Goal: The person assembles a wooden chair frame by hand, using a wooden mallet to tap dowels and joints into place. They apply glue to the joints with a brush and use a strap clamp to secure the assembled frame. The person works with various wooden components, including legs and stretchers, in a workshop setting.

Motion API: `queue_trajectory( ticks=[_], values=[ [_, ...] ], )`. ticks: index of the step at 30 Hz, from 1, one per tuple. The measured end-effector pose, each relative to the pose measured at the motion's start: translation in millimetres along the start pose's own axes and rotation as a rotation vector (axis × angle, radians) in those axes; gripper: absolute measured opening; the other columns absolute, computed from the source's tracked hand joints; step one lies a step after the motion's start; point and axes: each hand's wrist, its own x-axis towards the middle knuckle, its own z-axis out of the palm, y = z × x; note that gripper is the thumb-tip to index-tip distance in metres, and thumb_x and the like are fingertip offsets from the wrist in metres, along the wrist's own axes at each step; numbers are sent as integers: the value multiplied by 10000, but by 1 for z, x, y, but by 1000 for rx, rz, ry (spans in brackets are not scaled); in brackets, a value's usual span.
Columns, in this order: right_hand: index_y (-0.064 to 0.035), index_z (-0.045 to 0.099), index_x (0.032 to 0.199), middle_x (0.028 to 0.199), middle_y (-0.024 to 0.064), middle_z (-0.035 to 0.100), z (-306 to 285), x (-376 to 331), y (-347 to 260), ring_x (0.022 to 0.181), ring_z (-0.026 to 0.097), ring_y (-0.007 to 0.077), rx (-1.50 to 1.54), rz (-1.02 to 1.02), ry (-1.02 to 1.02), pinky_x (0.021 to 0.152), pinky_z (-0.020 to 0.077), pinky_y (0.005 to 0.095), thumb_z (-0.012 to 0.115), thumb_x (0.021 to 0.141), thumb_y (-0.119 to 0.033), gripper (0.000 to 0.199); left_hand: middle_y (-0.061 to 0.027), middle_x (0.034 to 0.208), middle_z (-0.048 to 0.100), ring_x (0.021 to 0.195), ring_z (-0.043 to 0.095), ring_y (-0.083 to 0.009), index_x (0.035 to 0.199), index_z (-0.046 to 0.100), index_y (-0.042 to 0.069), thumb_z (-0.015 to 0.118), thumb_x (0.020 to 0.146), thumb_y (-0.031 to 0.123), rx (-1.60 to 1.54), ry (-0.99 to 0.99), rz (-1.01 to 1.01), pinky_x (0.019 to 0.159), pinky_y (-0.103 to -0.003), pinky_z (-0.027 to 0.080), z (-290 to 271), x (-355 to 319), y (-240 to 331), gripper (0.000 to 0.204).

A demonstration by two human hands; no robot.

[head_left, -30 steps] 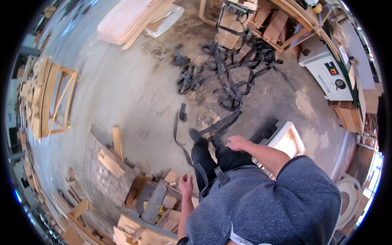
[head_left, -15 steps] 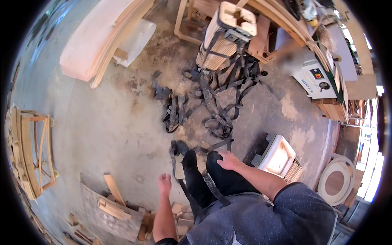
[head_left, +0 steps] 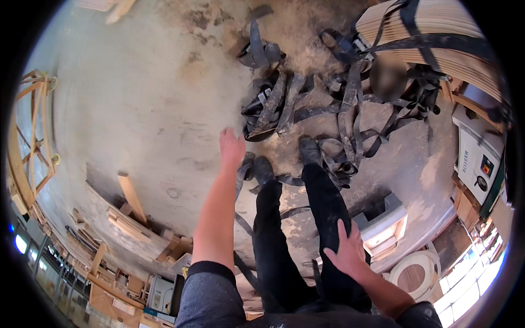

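My left hand (head_left: 232, 147) reaches out over the floor, just left of a heap of dark webbing straps (head_left: 268, 106). Its fingers are foreshortened and somewhat blurred, loosely extended, with nothing visible in them; a gap seems to separate it from the straps. On my right thigh rests my right hand (head_left: 348, 250), its fingers spread and holding nothing. The straps lie tangled in loops, with metal buckles showing among them. More loose webbing (head_left: 350, 117) stretches right, toward a strapped stack of wooden slats (head_left: 448, 27). One strap length runs beside my feet and legs.
Shoes (head_left: 263, 169) stand close to the straps. A wooden frame (head_left: 38, 136) is at the left. Boards and offcuts (head_left: 131, 199) lie at lower left. At right are a white machine (head_left: 477, 156), a box-like wooden frame (head_left: 388, 232) and a pale ring (head_left: 415, 273).
My view has dipped and come nearer the straps. My left arm has stretched forward toward them. My right hand stays on my right leg, its fingers now plainly spread.
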Motion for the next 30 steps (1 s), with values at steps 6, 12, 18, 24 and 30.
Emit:
queue_trajectory(
  ticks=[6, 12, 18, 24, 30],
  values=[
    [-71, 283, 1540, 1522, 358, 243, -7, 25, 23, 1367, 318, 544, 35, 47, 31, 1107, 335, 616, 843, 754, -376, 1012, -236, 1338, 597, 1237, 557, -435, 1280, 604, 46, 665, 900, 217, 139, -240, 211, 1031, -488, 475, 89, 109, 26, 421],
    [-91, 315, 1523, 1508, 342, 260, -9, 32, 30, 1352, 334, 533, 55, 36, 84, 1096, 348, 612, 864, 724, -353, 1004, -242, 1219, 675, 1187, 607, -440, 1341, 577, 107, 579, 852, 114, 314, -512, 65, 997, -478, 502, 98, 144, 41, 489],
    [-116, 305, 1543, 1506, 339, 267, -10, 27, 30, 1344, 345, 535, 54, -3, 60, 1103, 349, 597, 821, 777, -395, 965, -276, 1179, 686, 1112, 665, -416, 1163, 669, -25, 569, 848, 182, 228, -406, -158, 949, -487, 536, 119, 61, 57, 390],
    [-134, 270, 1569, 1495, 325, 282, -16, 9, 36, 1352, 360, 516, -11, -30, 18, 1131, 344, 574, 798, 804, -421, 972, -349, 1075, 673, 1058, 646, -503, 1069, 648, -73, 589, 805, 114, -193, -198, -567, 888, -493, 529, 22, -67, 44, 328],
    [32, 284, 1543, 1489, 311, 382, -40, -14, 39, 1361, 413, 477, 50, -373, 134, 1152, 359, 511, 790, 814, -379, 977, -323, 1044, 664, 1022, 620, -520, 1112, 559, -77, 563, 824, 57, -329, 278, -392, 893, -506, 488, -223, -224, 106, 318]
  ],
)
